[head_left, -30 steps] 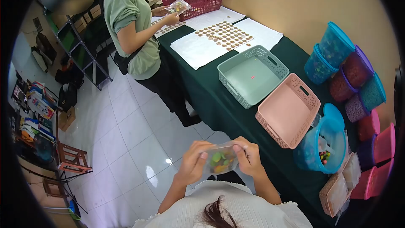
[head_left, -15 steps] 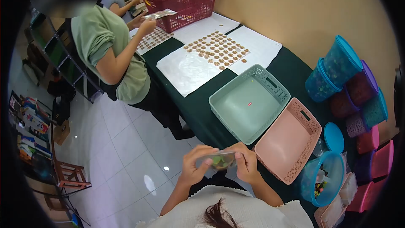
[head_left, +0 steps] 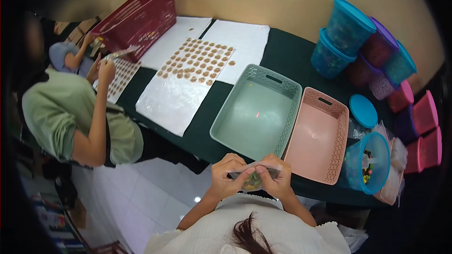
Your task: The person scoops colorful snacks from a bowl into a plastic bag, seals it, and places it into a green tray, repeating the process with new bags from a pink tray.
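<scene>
Between my hands is a small clear plastic pouch (head_left: 253,184) with green and yellowish pieces inside. My left hand (head_left: 226,176) grips its upper left edge, and my right hand (head_left: 278,178) pinches the upper right. Both thumbs press close together near the middle of the top edge. I hold it in front of my chest, at the near table edge. Just beyond are a pale green basket (head_left: 235,134) and a pink basket (head_left: 313,153). To the right, an open blue tub (head_left: 351,164) contains small colourful pieces.
White sheets (head_left: 165,108) carry rows of small round brown pieces (head_left: 200,59). A maroon basket (head_left: 141,23) stands at the far left. A person in green (head_left: 80,122) holds a packet, with another person beyond. Lidded tubs (head_left: 346,23) are stacked on the right, near a blue lid (head_left: 363,111).
The view has turned, so the table and the person in green sit further left. My hands have come closer together, with the thumbs now almost meeting on the pouch's top edge.
</scene>
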Tool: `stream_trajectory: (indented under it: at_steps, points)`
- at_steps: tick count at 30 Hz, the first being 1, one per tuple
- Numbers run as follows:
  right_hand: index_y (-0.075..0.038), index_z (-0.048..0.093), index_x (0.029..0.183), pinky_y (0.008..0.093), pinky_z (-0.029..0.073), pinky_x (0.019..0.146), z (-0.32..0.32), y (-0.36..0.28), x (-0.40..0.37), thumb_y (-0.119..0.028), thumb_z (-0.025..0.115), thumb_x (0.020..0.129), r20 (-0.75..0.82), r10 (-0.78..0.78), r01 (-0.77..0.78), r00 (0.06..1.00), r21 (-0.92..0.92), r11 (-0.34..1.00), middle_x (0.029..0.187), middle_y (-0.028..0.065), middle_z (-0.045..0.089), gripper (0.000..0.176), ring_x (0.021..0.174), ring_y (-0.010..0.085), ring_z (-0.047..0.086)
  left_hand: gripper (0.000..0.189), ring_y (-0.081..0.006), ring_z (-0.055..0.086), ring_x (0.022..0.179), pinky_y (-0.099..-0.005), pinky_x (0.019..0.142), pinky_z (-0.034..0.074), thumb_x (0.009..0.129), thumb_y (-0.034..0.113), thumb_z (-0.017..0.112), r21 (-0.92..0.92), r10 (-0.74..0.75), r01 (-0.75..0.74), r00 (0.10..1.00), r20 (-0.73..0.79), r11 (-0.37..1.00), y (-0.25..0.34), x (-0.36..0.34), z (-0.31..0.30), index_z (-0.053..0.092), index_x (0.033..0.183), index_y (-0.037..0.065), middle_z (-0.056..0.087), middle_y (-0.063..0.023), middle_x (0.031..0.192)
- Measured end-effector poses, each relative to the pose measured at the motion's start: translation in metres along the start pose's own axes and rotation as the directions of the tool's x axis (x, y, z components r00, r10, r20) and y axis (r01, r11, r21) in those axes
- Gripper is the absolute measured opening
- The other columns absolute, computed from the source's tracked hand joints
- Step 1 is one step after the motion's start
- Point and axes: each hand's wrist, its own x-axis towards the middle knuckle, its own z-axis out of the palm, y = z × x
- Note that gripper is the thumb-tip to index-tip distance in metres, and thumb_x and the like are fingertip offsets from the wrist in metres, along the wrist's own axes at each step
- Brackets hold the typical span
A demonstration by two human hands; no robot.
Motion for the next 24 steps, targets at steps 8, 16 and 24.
stream_trajectory:
  at_steps: [8,16,24]
  points:
    - [-0.001,0.061,0.083,0.0268,0.04,0.054,0.016,0.0,0.012,0.0,0.058,0.075,-0.146,-0.133,0.097,0.98,-0.231,0.968,0.069,0.0085,0.059,0.009,0.058,0.0191,0.05,0.009,-0.0117,0.051,0.064,-0.023,0.056,0.039,0.071,0.005,0.067,-0.132,-0.114,0.142,0.973,0.202,0.981,-0.017,0.031,-0.021,0.058,0.07,0.002,0.055,-0.0072,0.072]
    - [0.001,0.06,0.089,0.0274,0.041,0.056,0.035,-0.008,-0.009,-0.004,0.053,0.08,-0.446,-0.03,-0.11,0.895,-0.284,0.953,0.072,0.0098,0.057,0.012,0.059,0.0188,0.051,0.008,-0.0138,0.052,0.07,-0.0253,0.065,0.042,0.08,0.008,0.058,-0.232,-0.189,0.402,0.77,0.61,0.886,-0.033,0.059,-0.019,0.058,0.079,0.0,0.055,-0.0058,0.077]
    - [0.0,0.048,0.115,0.03,0.042,0.082,0.009,-0.026,-0.043,-0.013,0.042,0.087,-0.473,0.237,-0.302,0.849,-0.065,0.951,0.102,0.0147,0.057,0.031,0.089,0.0194,0.055,0.033,-0.0147,0.053,0.073,-0.0274,0.069,0.042,0.092,0.026,0.037,-0.187,-0.365,0.452,0.856,0.365,0.872,-0.07,0.072,-0.005,0.055,0.082,0.0,0.057,-0.0072,0.076]
